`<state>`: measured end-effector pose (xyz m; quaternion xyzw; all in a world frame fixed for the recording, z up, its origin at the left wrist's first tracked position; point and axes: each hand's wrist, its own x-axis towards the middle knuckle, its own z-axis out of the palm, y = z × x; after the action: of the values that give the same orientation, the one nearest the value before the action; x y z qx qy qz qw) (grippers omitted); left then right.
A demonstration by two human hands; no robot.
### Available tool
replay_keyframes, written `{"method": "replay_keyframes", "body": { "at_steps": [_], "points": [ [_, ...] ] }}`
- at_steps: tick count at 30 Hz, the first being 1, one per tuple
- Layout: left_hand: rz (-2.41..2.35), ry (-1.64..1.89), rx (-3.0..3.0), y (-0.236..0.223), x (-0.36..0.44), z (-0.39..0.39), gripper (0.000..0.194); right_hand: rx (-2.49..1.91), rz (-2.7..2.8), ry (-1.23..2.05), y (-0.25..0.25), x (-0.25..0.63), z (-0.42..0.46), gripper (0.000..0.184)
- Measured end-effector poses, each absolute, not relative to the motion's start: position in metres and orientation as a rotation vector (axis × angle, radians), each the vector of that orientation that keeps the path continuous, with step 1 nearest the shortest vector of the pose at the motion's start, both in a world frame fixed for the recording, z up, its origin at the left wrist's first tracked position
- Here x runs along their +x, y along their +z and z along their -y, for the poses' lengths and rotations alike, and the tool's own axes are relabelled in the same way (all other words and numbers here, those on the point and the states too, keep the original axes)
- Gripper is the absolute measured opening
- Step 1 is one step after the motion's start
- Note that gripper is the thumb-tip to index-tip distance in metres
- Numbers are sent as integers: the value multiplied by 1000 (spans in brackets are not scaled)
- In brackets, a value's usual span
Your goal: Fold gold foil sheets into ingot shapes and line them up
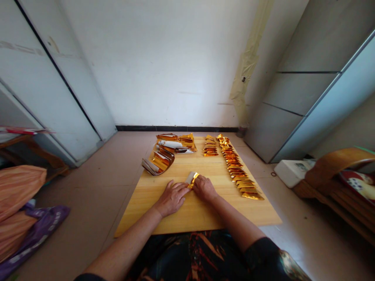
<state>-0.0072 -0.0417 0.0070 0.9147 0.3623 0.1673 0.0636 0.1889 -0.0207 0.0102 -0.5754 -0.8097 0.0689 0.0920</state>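
Observation:
Near the middle of the wooden board, a small piece of gold foil paper (191, 178) lies partly folded, its pale grey back showing on the left and shiny gold on the right. My left hand (172, 197) holds its near left edge with closed fingertips. My right hand (205, 189) has its fingers curled over the paper's right side, covering part of it. The two hands' fingertips meet at the near edge of the paper.
Folded gold foil pieces (237, 169) run in a long overlapping row along the board's right side. A shorter row of folded foil (210, 147) stands beside it. Loose foil sheets (159, 159) are piled at the far left of the wooden board (140, 210).

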Motion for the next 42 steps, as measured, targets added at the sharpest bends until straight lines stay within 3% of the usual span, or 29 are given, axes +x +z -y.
{"method": "replay_keyframes", "body": {
  "at_steps": [8,20,32,38,42],
  "points": [
    [-1098,515,2803,8,-7,43,37,-1721,2403,205,14,189,21,16],
    [-1131,571,2824,4,-4,44,37,-1656,2194,328,5,192,19,7],
    [-1152,590,2813,4,-2,44,35,-1513,2098,564,2,204,10,19],
    [-1145,584,2814,6,-2,45,37,-1572,2083,495,1,198,15,5],
    [-1127,590,2823,6,-2,44,38,-1628,2054,424,-2,192,17,8]
  ]
}}
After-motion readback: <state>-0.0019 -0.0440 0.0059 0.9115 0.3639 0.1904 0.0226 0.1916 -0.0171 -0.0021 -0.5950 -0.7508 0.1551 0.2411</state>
